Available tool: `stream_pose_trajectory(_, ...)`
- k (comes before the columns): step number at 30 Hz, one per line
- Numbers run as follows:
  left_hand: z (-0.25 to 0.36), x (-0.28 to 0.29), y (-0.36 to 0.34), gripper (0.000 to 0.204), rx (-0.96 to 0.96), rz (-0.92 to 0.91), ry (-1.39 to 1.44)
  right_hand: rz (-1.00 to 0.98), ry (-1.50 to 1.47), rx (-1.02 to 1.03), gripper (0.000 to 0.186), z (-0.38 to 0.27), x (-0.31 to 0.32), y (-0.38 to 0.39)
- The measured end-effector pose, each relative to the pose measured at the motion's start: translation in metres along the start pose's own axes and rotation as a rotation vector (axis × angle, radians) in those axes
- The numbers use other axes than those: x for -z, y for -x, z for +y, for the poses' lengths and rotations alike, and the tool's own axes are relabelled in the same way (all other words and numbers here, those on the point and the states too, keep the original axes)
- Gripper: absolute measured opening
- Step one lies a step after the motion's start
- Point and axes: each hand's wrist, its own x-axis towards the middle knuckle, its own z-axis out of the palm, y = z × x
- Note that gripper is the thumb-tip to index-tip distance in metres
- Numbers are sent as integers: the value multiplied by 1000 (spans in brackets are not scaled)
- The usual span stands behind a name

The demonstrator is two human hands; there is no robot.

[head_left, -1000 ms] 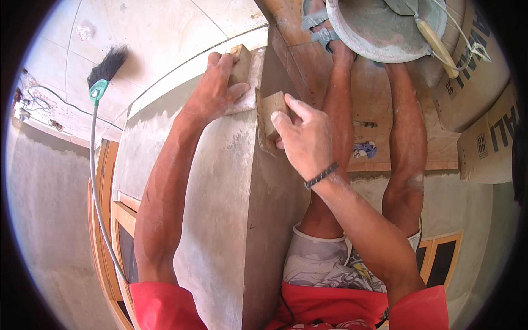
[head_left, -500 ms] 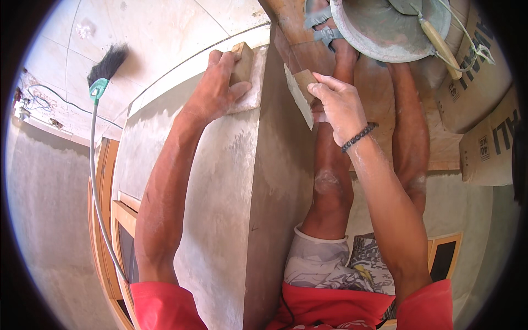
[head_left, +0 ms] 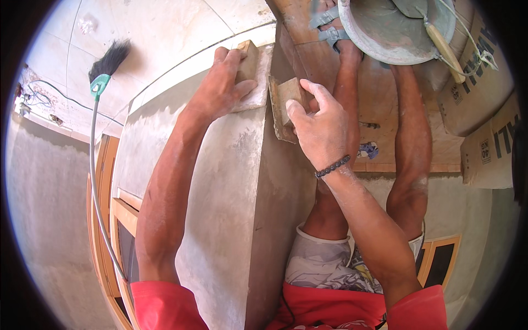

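My left hand (head_left: 220,85) is closed around the wooden block handle of a float (head_left: 255,98). That float lies flat on the light face of a grey plastered pillar or wall end (head_left: 220,170), close to its corner. On the other side of the corner, my right hand (head_left: 324,126) grips a second float (head_left: 276,113) by its block handle, thumb and fingers on the wood. The right float's plate stands upright, at or very near the darker side face; its exact contact is hard to see. White dust or plaster marks both hands.
A round metal basin (head_left: 347,30) of grey mix, with a wooden-handled trowel (head_left: 440,47), sits at the upper right. Large brown paper bags (head_left: 495,143) lie beside it. A green-headed broom (head_left: 99,87) stands left. A crumpled blue-white wrapper (head_left: 368,149) lies on the floor between my legs.
The right float has moved left toward the corner, from edge-on and away from the side face to beside it, its handle side now showing. My left hand stays nearly still.
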Motion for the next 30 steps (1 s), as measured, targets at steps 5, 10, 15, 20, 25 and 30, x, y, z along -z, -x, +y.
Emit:
stream_pose_trajectory(5,-2,-1,-1,52,-20,8,-23,31,77,105,42,4,-9,8)
stream_pose_trajectory(10,0,-1,-1,51,-7,10,-32,18,58,116,42,5,-7,23)
stream_pose_trajectory(15,-6,-3,0,51,-53,22,-39,11,-115,14,42,10,24,11)
stream_pose_trajectory(20,0,0,0,52,-1,-3,-31,-78,-314,-71,42,39,38,-79)
stream_pose_trajectory(25,5,1,-1,52,33,-13,-14,-142,-245,-89,42,39,22,-122)
stream_pose_trajectory(30,6,1,-2,52,40,-24,-22,-202,-280,-182,42,29,4,-108)
